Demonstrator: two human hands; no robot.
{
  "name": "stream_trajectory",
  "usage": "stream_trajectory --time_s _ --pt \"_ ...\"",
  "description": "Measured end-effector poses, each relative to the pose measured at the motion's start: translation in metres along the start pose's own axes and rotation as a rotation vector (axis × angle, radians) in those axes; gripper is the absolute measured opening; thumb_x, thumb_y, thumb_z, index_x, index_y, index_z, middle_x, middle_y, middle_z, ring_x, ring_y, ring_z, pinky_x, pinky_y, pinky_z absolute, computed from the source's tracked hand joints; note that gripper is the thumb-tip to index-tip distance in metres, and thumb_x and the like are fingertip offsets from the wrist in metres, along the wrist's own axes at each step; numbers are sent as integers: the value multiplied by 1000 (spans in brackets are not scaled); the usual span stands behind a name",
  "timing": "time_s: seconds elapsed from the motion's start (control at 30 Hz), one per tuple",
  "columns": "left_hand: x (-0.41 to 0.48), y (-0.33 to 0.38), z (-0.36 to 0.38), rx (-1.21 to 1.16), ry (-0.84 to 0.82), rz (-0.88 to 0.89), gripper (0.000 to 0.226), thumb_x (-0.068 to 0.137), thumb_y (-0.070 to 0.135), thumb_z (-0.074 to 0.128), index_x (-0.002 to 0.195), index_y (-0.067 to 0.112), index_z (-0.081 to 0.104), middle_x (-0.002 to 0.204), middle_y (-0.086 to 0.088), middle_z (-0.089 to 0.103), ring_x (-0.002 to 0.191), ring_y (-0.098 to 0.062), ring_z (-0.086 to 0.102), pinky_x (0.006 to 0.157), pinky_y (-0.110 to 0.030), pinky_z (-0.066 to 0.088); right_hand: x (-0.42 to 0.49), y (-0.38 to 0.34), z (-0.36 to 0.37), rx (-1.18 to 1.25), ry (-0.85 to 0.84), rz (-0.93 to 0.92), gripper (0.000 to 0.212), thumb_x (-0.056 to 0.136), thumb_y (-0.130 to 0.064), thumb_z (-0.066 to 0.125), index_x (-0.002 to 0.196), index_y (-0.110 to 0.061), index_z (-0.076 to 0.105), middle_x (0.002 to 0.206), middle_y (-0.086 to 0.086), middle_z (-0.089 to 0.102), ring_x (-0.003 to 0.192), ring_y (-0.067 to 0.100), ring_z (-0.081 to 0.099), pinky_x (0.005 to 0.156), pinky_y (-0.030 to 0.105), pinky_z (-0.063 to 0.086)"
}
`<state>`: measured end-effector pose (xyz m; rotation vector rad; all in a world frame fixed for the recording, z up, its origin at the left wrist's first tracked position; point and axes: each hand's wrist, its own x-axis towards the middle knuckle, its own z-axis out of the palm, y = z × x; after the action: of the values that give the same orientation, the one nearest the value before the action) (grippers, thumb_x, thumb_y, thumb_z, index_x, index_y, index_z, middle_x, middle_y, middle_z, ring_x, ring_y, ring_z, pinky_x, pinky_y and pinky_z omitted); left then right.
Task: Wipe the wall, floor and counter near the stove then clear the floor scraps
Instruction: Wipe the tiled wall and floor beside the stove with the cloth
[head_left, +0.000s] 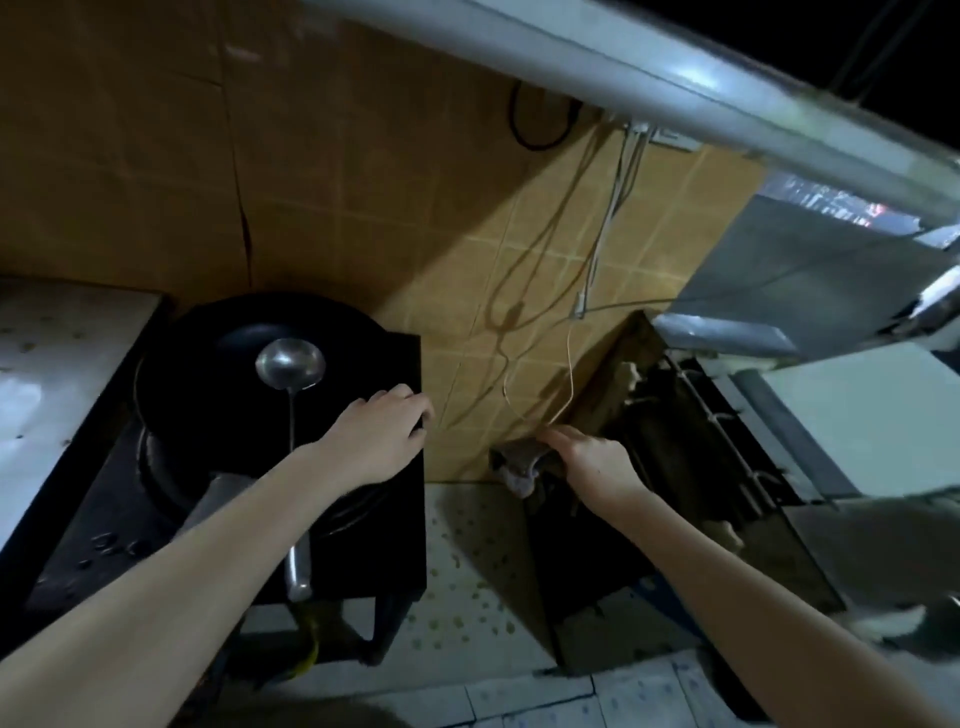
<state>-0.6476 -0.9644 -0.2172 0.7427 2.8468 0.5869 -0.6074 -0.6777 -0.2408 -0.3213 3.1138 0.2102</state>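
Note:
My left hand (383, 434) rests on the far right corner of the black stove (395, 545), fingers curled over its edge. My right hand (589, 457) presses a greyish rag (517, 467) against the foot of the yellow tiled wall (467, 312), where the wall meets the floor (467, 561). The rag is bunched under my fingers. Small brownish scraps (470, 603) dot the pale floor between the stove and a dark unit on the right.
A black wok (208, 374) with a steel ladle (291, 364) sits on the stove. A steel counter (57, 364) lies left. Loose wires (566, 384) hang down the wall. A dark rack unit (691, 457) stands right, under a metal hood (649, 67).

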Motion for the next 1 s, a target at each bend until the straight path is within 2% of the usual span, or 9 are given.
stream_trajectory --time_s 0.1,0.33,0.5,0.63,0.8,1.0 --pt "10 18 17 22 -66 10 24 98 29 42 120 25 50 124 0 47 109 -23 50 90 -37 42 -21 22 16 48 -47 43 59 82 2 45 134 -25 45 141 -5 47 102 27 64 73 38 54" --pt "23 60 49 74 -129 -19 25 99 29 40 122 26 48 123 1 47 108 -22 50 92 -40 43 -47 66 48 103 -86 56 57 84 4 41 133 -24 46 143 -6 44 105 25 62 71 34 52" --pt "28 90 70 116 -137 -117 29 99 28 40 127 24 47 129 -2 46 115 -24 48 96 -41 41 -47 97 65 153 -64 4 51 86 3 40 130 -23 49 138 -2 49 106 26 62 68 32 50" --pt "31 110 93 119 -162 -193 32 100 26 39 131 22 45 133 -4 44 118 -25 47 97 -40 41 -42 125 76 184 -94 -43 44 88 -3 41 126 -24 50 131 1 53 102 28 62 71 36 52" --pt "34 121 118 136 -173 -288 31 98 22 40 128 20 48 127 -6 47 115 -25 48 93 -39 40 -29 156 92 204 -118 -61 44 88 -4 40 125 -27 51 128 0 55 102 28 62 73 36 53" --pt "31 133 144 118 -171 -381 29 98 21 38 125 16 49 125 -7 48 116 -29 48 96 -42 40 -18 168 114 222 -169 -126 46 87 -4 40 123 -29 51 123 1 59 102 30 62 76 36 49"
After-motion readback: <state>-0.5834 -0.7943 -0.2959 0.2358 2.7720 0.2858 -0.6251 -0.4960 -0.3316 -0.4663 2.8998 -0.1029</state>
